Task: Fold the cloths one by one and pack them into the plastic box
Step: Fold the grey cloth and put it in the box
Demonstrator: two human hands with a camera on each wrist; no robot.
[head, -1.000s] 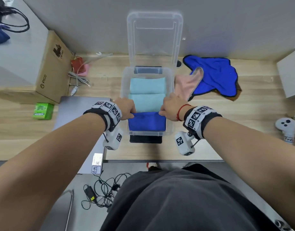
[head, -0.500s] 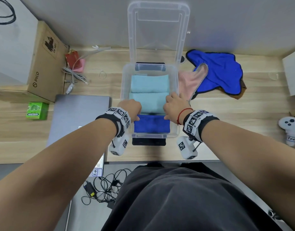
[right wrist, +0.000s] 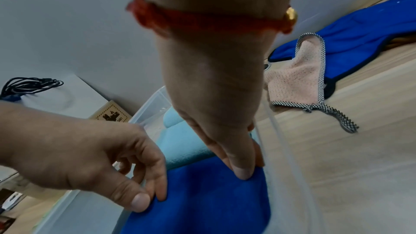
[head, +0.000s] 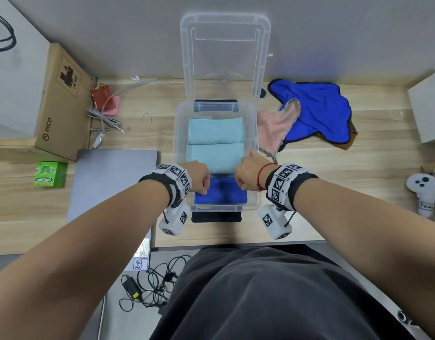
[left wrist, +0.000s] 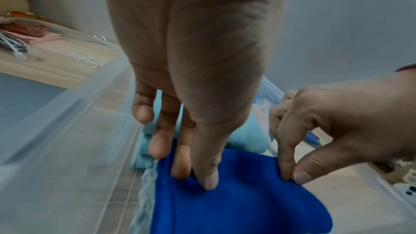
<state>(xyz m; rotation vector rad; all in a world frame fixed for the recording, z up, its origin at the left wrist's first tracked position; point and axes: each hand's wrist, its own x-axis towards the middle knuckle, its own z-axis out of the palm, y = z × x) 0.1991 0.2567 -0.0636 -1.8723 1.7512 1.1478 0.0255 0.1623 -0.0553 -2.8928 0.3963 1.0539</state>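
Blue folded microfibre cloth point(head: 220, 191) sits at the clear plastic box's point(head: 177, 133) near end, pinched by our left hand point(left wrist: 198, 95) and right hand point(right wrist: 216, 99); letting go unevenly could unfold it.

"PICO" with a round logo on the side of the cardboard box point(head: 61, 104), "UN 3481" inside its dashed battery mark, "3481" legible again in the right wrist view, green packet point(head: 49, 174) lettering too small to read
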